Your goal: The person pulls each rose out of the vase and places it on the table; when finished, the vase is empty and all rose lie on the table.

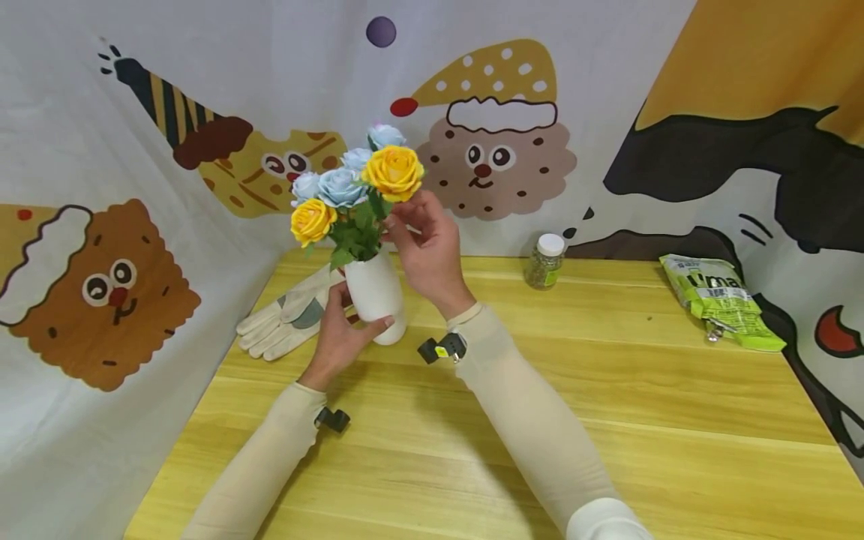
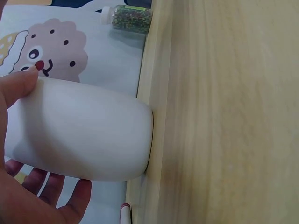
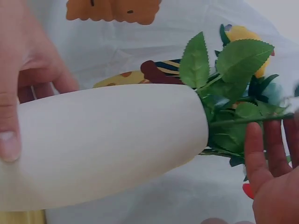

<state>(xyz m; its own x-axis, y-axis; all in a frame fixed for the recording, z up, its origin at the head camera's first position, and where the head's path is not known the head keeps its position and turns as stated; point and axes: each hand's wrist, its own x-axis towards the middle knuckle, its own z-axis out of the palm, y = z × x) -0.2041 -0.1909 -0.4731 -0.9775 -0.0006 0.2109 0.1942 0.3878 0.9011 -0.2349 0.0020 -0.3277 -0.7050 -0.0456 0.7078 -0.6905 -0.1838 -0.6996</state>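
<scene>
A white vase (image 1: 370, 291) stands on the wooden table, slightly tilted in the head view. My left hand (image 1: 340, 330) grips its lower body, thumb on one side and fingers round the other; in the left wrist view the vase base meets the tabletop. Out of the mouth rise green leaves (image 3: 245, 60), pale blue roses (image 1: 342, 187) and two yellow roses. My right hand (image 1: 432, 247) is at the stems just above the rim, below the larger yellow rose (image 1: 394, 173). In the right wrist view its fingers hold a green stem (image 3: 247, 120).
White work gloves (image 1: 280, 322) lie on the table left of the vase. A small jar with a white lid (image 1: 545, 261) stands at the back, right of the hands. Farther right lies a crumpled green packet (image 1: 725, 300). A cartoon-printed cloth (image 1: 317, 67) hangs behind the table.
</scene>
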